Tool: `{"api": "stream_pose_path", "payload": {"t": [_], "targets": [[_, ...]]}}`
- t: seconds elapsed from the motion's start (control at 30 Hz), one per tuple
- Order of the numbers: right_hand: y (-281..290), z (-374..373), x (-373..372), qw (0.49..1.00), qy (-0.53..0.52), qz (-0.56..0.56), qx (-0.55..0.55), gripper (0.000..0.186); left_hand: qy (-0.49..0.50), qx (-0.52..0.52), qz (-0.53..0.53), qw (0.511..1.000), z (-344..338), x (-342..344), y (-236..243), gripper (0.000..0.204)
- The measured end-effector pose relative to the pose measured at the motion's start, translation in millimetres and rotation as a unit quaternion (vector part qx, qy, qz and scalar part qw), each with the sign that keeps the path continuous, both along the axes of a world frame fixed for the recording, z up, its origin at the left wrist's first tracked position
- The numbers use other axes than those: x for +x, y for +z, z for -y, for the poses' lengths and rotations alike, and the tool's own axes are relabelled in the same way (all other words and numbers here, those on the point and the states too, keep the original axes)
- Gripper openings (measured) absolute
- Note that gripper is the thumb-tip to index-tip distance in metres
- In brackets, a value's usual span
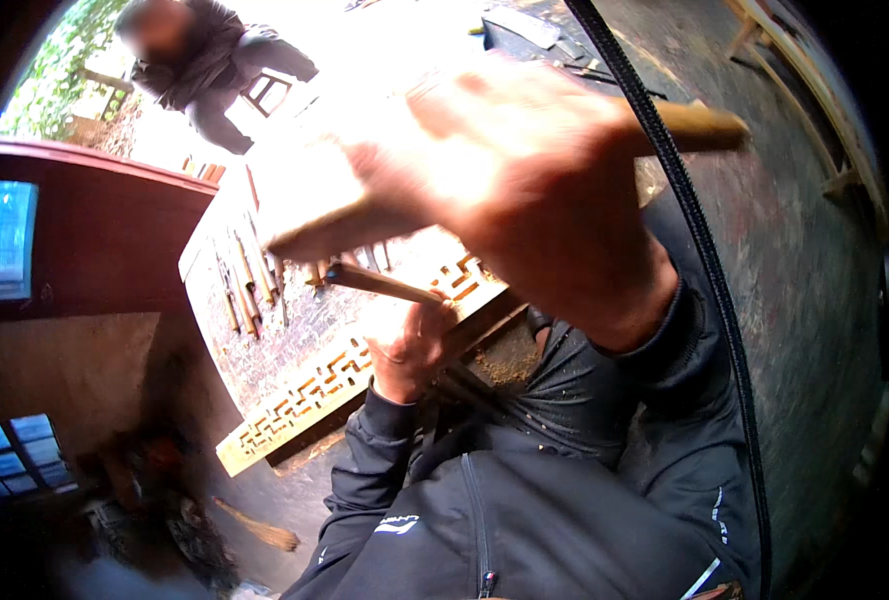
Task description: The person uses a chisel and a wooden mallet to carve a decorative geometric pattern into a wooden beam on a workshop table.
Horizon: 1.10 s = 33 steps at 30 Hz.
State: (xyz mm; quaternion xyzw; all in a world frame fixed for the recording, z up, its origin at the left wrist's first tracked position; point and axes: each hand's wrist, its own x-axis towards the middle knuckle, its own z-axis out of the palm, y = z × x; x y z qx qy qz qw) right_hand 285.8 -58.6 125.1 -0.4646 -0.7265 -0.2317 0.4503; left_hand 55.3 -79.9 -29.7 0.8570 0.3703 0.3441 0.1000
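Nearest my camera, I have the blurred right hand [540,185] raised and clenched round a thick wooden mallet [330,228]. Below it, my left hand [410,345] grasps a slim rod-like tool [380,283] over the pierced wooden panel [300,405], which lies slantwise along the near side of the worktable [310,335]. Farther off I see a row of handled tools [248,275], then a seated person [215,60].

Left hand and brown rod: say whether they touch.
Touching: the head view shows the left hand closed around the brown rod, its end sticking out.

black jacket [585,510] | front zipper [478,515] | white chest marking [397,525] | dark trousers [580,410]
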Motion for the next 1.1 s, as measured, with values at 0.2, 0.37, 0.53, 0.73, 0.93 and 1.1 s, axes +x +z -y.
{"api": "stream_pose_path", "payload": {"t": [0.2, 0.37, 0.53, 0.73, 0.93, 1.1], "targets": [[-50.8, -5.9, 16.0, 0.991, -0.105, -0.04, -0.079, 0.039, 0.173, -0.207, 0.395, 0.878, 5.3, 22.5, -8.8, 0.01], [-82.0, -9.4, 23.5, 0.951, -0.119, -0.025, -0.284, 0.054, 0.167, -0.209, 0.498, 0.825, -0.2, -47.5, -7.3, 0.014], [-98.9, -9.2, 23.7, 0.913, -0.096, -0.051, -0.394, 0.053, 0.237, -0.226, 0.462, 0.824, -2.2, -103.0, -1.6, 0.018], [-98.0, -8.8, 17.6, 0.888, -0.103, -0.019, -0.448, 0.057, 0.218, -0.206, 0.449, 0.841, -45.7, -117.7, 17.9, 0.014], [-92.8, -9.4, 3.0, 0.878, -0.076, 0.006, -0.472, 0.055, 0.182, -0.184, 0.44, 0.86, -112.3, -123.3, 13.9, 0.009], [-98.6, -8.4, 9.3, 0.88, -0.06, -0.012, -0.47, 0.058, 0.198, -0.194, 0.436, 0.856, -141.9, -114.1, 7.0, 0.008]]}}
